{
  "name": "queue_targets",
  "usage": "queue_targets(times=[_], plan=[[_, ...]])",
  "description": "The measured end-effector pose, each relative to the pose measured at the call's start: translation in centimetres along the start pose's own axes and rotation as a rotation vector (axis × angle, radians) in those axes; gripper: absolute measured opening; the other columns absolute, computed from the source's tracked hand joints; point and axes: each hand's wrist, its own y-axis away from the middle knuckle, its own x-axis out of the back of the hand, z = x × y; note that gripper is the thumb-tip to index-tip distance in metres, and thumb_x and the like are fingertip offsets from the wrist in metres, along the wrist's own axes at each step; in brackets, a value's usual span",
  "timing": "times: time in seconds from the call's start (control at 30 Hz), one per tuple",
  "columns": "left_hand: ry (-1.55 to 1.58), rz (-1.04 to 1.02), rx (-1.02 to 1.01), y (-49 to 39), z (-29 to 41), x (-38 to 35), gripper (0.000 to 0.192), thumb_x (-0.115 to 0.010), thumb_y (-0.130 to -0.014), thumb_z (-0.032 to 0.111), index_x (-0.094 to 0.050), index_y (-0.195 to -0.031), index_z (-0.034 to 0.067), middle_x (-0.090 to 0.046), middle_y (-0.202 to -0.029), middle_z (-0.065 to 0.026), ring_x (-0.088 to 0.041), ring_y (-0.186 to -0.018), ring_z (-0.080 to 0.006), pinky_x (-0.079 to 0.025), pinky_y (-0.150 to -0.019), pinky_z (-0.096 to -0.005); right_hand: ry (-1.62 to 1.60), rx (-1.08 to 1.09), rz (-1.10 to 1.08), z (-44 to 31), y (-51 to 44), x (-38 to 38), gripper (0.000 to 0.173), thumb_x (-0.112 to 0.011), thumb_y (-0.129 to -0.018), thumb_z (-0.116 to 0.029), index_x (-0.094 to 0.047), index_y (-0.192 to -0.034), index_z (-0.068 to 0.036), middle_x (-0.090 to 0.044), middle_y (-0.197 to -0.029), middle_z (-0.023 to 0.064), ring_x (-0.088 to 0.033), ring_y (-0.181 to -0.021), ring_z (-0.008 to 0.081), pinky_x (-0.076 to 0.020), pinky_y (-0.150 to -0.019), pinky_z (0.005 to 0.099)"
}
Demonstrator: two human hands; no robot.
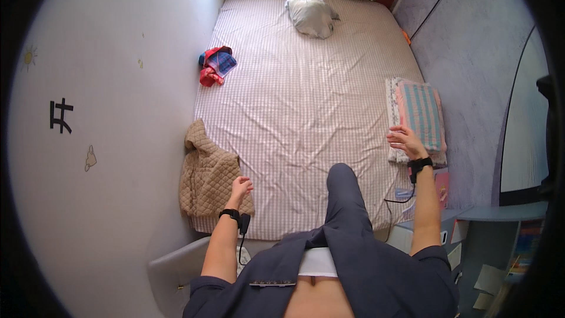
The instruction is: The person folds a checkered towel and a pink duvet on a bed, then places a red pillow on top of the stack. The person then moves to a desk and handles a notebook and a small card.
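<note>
My left hand (241,188) is empty, its fingers loosely curved, over the right edge of a tan quilted jacket (207,172) with a hood. Whether it touches the cloth I cannot tell. The jacket lies on the near left side of a bed with a checked sheet (304,110). Farther right, my right hand (405,142) has its fingers spread and holds nothing. It hovers at or above the near left edge of folded bedding (421,112), topped by a pink and teal striped quilt. My bent knee (344,185) is at the bed's near edge.
A pale bundled cloth (311,15) lies at the bed's far end, with red and blue cloths (217,66) at left. Walls flank both sides. A grey chair (181,269) stands near left, a shelf unit (499,234) near right. Black cables hang from both wrist bands.
</note>
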Motion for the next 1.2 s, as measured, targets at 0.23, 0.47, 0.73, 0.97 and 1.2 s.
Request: queue_targets(times=[0.23, 0.47, 0.73, 0.97, 1.2], plan=[[-0.8, -0.083, -0.424, -7.2, 10.3, -0.5, 0.033, -0.066, -0.08, 0.015, -0.059, -0.11, 0.003, -0.066, -0.098, -0.0164, -0.064, -0.088, -0.0304, -0.052, -0.076, -0.0424, 0.361, -0.043, -0.17, -12.2, -14.2, 6.2, 0.042, -0.064, -0.09, -0.021, -0.049, -0.126, -0.005, -0.064, -0.106, 0.0113, -0.066, -0.09, 0.0179, -0.0559, -0.077, 0.0326], [-0.872, 0.153, -0.481, -26.2, 16.6, -11.0, 0.022, -0.059, -0.077, 0.004, -0.058, -0.099, 0.005, -0.058, -0.095, -0.0161, -0.057, -0.091, -0.0356, -0.047, -0.079, -0.0452, 0.342, 0.343, 0.092, -13.4, -57.1, 0.6, 0.039, -0.063, -0.086, -0.016, -0.051, -0.12, -0.003, -0.062, -0.107, 0.0105, -0.063, -0.087, 0.0184, -0.0533, -0.071, 0.0302], [-1.011, 0.142, -0.459, -40.9, 22.5, -25.5, 0.061, -0.086, -0.058, 0.021, -0.05, -0.106, 0.008, -0.05, -0.104, -0.0121, -0.05, -0.101, -0.0332, -0.043, -0.083, -0.0458, 0.402, 0.249, 0.145, -5.2, -78.1, -11.4, 0.062, -0.072, -0.078, -0.02, -0.046, -0.133, -0.009, -0.035, -0.143, 0.0151, -0.043, -0.127, 0.0316, -0.0416, -0.101, 0.044], [-1.091, 0.052, -0.322, -46.4, 23.0, -30.3, 0.085, -0.092, -0.04, 0.027, -0.046, -0.106, 0.002, -0.047, -0.103, -0.0158, -0.048, -0.099, -0.0338, -0.041, -0.085, -0.042, 0.593, 0.602, 0.303, -4.1, -92.4, -15.1, 0.114, -0.089, -0.054, -0.009, -0.025, -0.148, -0.022, -0.002, -0.153, 0.0267, -0.021, -0.14, 0.0389, -0.027, -0.113, 0.0397], [-1.227, 0.024, -0.268, -48.3, 23.2, -30.7, 0.076, -0.09, -0.037, 0.027, -0.047, -0.097, 0.008, -0.047, -0.097, -0.0109, -0.049, -0.094, -0.0262, -0.04, -0.084, -0.0369, 1.038, 0.38, 0.403, -4.8, -100.9, -14.5, 0.101, -0.088, -0.058, -0.03, -0.033, -0.143, -0.027, -0.028, -0.147, 0.0211, -0.046, -0.122, 0.0422, -0.0419, -0.101, 0.0489]])
